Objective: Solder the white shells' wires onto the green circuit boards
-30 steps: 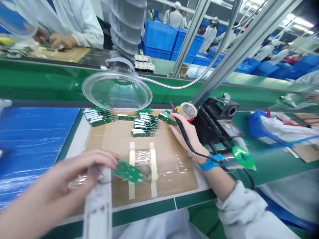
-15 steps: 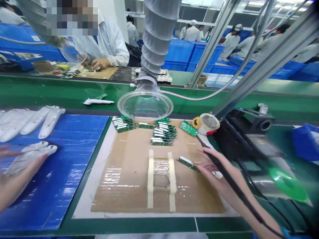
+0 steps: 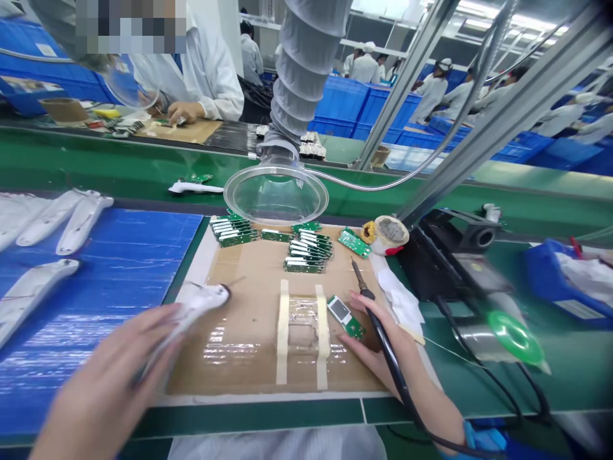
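My left hand is closed on a white plastic housing with thin wires at its end, blurred by motion above the cardboard's left side. My right hand grips a soldering iron, its tip pointing up and away. The fingers of that hand also hold a green circuit board with a grey screen-like part. Between the hands, a clear plastic piece is fixed to the cardboard by two strips of tape. Rows of circuit boards lie behind it.
More white housings lie on the blue sheet at left. A fume hood hangs over the far edge. To the right are a sponge cup, a solder spool and a blue bin. A co-worker sits opposite.
My left hand has lifted a white housing off the blue sheet and brought it right, over the cardboard. My right hand has shifted left, and the circuit board has turned its face into view.
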Demonstrator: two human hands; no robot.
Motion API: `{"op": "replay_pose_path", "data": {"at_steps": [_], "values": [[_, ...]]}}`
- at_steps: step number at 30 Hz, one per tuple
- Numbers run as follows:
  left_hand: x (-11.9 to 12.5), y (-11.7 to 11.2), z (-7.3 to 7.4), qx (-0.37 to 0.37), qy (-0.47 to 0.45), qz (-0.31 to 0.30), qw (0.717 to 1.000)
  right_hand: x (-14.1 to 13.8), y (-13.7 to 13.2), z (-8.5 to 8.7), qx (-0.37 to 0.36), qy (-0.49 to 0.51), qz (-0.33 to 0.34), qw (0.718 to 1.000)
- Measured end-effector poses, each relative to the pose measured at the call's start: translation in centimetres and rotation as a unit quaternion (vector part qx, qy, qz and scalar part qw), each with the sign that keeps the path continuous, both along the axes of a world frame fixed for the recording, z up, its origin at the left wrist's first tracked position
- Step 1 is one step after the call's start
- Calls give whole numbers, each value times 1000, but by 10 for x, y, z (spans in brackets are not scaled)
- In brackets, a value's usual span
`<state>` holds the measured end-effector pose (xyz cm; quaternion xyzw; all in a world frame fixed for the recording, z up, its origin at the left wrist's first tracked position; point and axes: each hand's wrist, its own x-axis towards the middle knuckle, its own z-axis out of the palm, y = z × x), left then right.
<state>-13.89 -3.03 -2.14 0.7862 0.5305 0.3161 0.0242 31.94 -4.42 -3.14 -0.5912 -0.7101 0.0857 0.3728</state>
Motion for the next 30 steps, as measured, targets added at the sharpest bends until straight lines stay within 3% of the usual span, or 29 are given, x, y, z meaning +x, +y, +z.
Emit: {"op": "replay_pose_path", "data": {"at_steps": [2,4,8,11,15,20,22,25,30], "values": [[34,-9,-7,5,43,-83,996,0,-4,-1,10,-23,6,1000],[60,-19,-9,-8,36,-121,992,1,-5,1,29,-47,16,998],[72,-22,1,-64,-34,-109,991,7,-1,4,72,-85,-8,994],[70,3,15,-90,-75,-70,991,12,7,3,84,-93,-29,992],[95,53,31,-186,-93,-92,974,12,13,4,53,-57,0,997],[136,90,29,-306,-172,-134,927,0,1,13,73,-29,-2,997],[143,91,25,-330,-207,-135,911,-10,-7,15,54,-13,25,998],[144,87,22,-337,-249,-122,900,-31,-11,18,-15,2,118,993],[143,83,21,-316,-328,-115,883,-50,2,31,-65,3,216,974]]}}
